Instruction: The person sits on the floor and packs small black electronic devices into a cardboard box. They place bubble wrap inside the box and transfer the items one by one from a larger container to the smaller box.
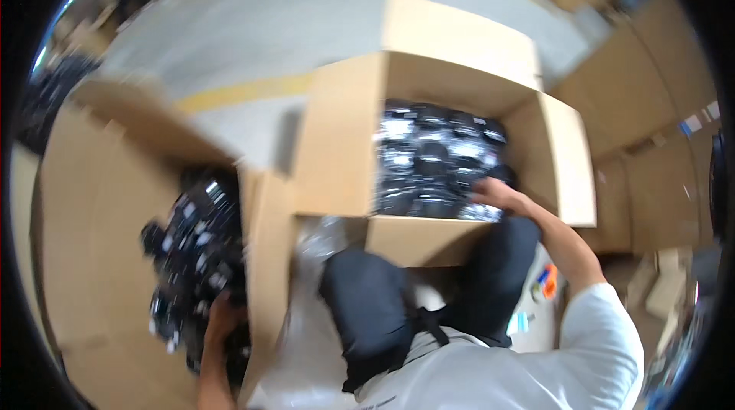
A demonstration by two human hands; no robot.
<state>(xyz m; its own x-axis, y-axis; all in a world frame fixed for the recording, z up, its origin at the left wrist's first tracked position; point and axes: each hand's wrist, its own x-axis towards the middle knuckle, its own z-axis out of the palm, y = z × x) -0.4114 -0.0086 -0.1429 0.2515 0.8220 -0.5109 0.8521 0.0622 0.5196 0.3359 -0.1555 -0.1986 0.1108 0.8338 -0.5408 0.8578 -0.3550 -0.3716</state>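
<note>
Inside the open cardboard box in front of me, glossy black rounded items (432,157) in clear plastic sit in rows; their exact kind is not clear. My right hand (494,193) reaches over the box's near right corner, its fingers bent together down against these items. What the fingers hold, if anything, is blurred and hidden. To my left, a deep cardboard box (107,218) holds a loose heap of small black items (203,234) with shiny patches. My left hand (224,316) is sunk into the near part of that heap, and its fingers are hidden among the items.
The middle box's flaps (463,31) stand spread outward. Clear plastic wrap (306,333) lies between the left box and my legs. An orange-handled tool (549,281) rests on the floor by my right knee. Large cartons (651,188) line the right side.
</note>
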